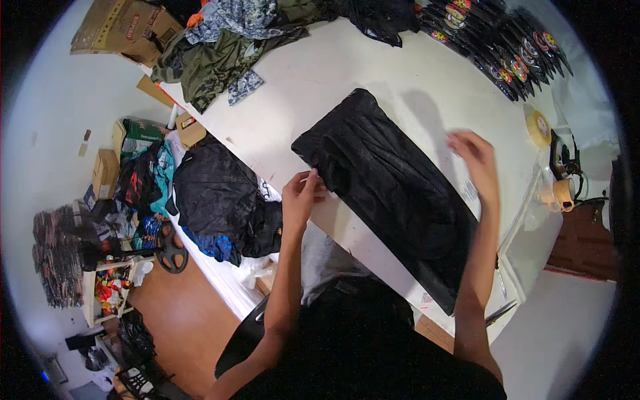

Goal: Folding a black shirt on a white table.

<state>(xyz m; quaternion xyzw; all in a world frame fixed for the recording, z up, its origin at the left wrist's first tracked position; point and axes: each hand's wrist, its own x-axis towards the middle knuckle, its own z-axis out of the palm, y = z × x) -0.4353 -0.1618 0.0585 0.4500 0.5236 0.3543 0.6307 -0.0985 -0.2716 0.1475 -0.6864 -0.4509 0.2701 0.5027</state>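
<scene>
A black garment [393, 180], folded into a long rectangle, lies slantwise on the white table, its surface wrinkled. My left hand [303, 192] is at its left edge, thumb and forefinger closed together on the cloth's border; the other fingers are bent beneath. To the right of the garment my right hand [477, 157] is raised over the tabletop, slightly blurred. Its fingers are loosely bent and apart, with nothing in them, and its shadow falls beside the cloth. What kind of garment it is cannot be told from the fold.
The white table [320, 70] carries camouflage clothes [213, 63] at the far left and packaged black items [500, 47] at the far right. A tape roll [537, 128] and scissors [501, 312] lie along the right side. More black clothes [220, 193] are heaped on the left.
</scene>
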